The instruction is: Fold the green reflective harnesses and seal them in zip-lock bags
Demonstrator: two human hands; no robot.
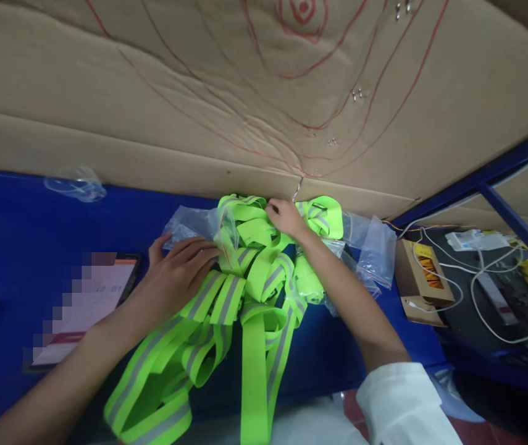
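1. Behind everything, we see a cardboard wall [175,105] with red lines drawn on it.
2. Below is the blue table [18,228].
3. The green straps [259,278], grey-striped, lie heaped at the table's middle, loops hanging over the near edge.
4. We see a tablet [90,309] left of the heap.
5. Our left hand [183,269] has its fingers bent and slightly spread against a clear bag [192,224] beside the straps; we cannot tell whether it pinches anything.
6. Our right hand [286,217] curls over the straps' far side, fingertips hidden, so we cannot tell its grip.
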